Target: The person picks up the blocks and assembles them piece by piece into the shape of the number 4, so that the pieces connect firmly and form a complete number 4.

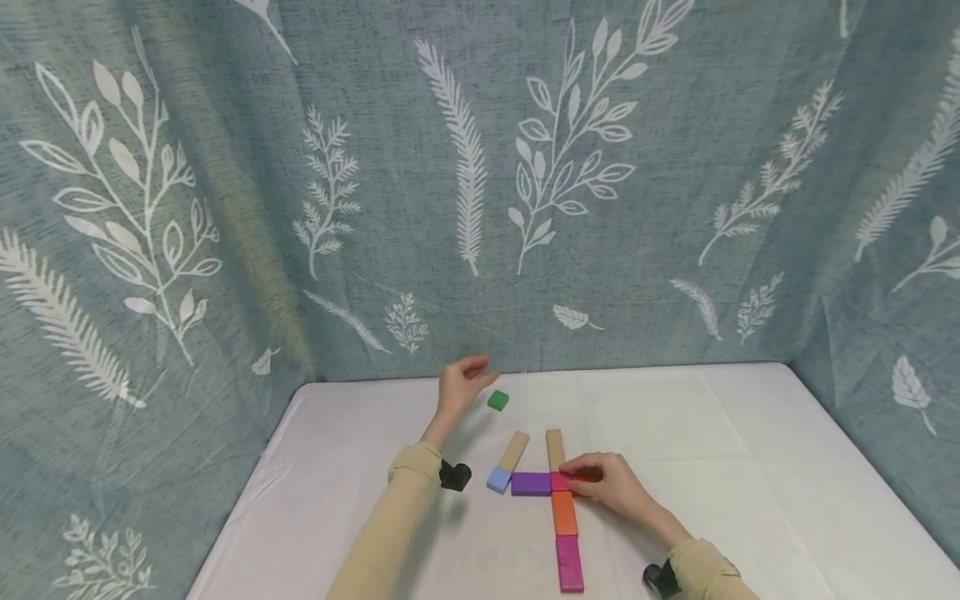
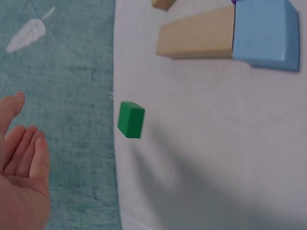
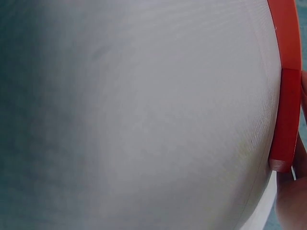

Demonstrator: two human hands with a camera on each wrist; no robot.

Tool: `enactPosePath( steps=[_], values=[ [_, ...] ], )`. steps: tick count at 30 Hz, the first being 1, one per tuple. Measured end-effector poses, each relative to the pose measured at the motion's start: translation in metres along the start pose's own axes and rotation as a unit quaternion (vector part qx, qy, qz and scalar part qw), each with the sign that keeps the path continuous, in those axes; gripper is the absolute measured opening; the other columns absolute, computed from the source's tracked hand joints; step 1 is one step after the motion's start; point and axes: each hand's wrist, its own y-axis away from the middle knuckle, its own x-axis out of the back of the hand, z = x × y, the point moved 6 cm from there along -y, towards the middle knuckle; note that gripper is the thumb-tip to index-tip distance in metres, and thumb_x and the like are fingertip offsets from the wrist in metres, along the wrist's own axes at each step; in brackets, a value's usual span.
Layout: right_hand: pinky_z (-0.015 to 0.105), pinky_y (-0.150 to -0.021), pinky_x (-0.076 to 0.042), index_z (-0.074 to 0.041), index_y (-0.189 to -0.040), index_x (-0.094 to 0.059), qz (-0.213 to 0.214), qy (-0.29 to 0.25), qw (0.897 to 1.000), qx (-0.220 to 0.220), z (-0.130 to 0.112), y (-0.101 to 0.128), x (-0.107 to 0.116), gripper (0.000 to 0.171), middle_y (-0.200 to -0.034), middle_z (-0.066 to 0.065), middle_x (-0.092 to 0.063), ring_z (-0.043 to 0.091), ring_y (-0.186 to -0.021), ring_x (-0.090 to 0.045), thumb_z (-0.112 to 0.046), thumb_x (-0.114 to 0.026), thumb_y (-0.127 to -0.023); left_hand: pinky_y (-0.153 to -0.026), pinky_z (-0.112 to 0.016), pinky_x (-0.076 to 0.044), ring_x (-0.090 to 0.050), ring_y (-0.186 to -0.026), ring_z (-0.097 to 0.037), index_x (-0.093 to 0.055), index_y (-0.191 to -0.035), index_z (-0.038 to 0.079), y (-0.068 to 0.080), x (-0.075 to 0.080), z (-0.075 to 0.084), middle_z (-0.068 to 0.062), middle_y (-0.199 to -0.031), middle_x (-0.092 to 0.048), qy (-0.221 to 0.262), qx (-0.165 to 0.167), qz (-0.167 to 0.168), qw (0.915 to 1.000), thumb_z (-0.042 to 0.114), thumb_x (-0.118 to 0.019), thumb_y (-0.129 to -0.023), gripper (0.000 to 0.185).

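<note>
Blocks ring your flat purple wooden block (image 1: 531, 483): a light blue cube (image 1: 498, 479) at its left end, an orange flat block (image 1: 564, 512) by its right end, a small green cube (image 1: 497, 400) well beyond. Your right hand (image 1: 611, 483) pinches a flat red block (image 1: 581, 477) right of the purple block. Your left hand (image 1: 459, 383) hovers relaxed, empty, near the green cube.

Left hand (image 1: 462, 382) raised, fingers relaxed and holding nothing, right hand (image 1: 609, 483) lowered, fingers curled in a grip
</note>
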Motion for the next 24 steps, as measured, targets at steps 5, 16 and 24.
enactPosePath(
  steps=[5,16,24],
  values=[
    [0.017,-0.081,-0.051,-0.01,-0.108,-0.071,0.003,-0.001,1.0,-0.002,0.001,0.0,0.0,0.025,-0.105,0.005,-0.072,0.022,-0.099,-0.065,-0.018,-0.071,-0.084,-0.092,-0.036,-0.053,-0.061,-0.11,-0.037,-0.061,-0.116,-0.011,-0.003,-0.002,-0.016,-0.028,-0.118,-0.062,-0.014,0.014,-0.004,0.9998,0.005,-0.07,-0.083,0.038],
    [0.017,-0.082,-0.051,-0.012,-0.108,-0.072,0.003,-0.003,1.0,-0.011,0.002,0.002,-0.001,0.025,-0.105,0.004,-0.072,0.022,-0.099,-0.064,-0.019,-0.071,-0.084,-0.091,-0.037,-0.053,-0.063,-0.107,-0.037,-0.063,-0.113,-0.011,0.004,-0.009,-0.049,-0.027,-0.113,-0.065,-0.064,0.022,-0.027,0.9974,0.005,-0.072,-0.081,0.038],
    [0.017,-0.082,-0.051,-0.011,-0.107,-0.072,0.003,-0.008,1.0,-0.006,0.0,0.001,0.0,0.024,-0.105,0.005,-0.072,0.022,-0.1,-0.064,-0.017,-0.071,-0.084,-0.084,-0.038,-0.056,-0.066,-0.099,-0.037,-0.066,-0.107,-0.011,0.004,-0.019,-0.059,-0.026,-0.106,-0.068,-0.096,0.029,-0.023,0.9947,0.005,-0.076,-0.076,0.037]
  ],
)
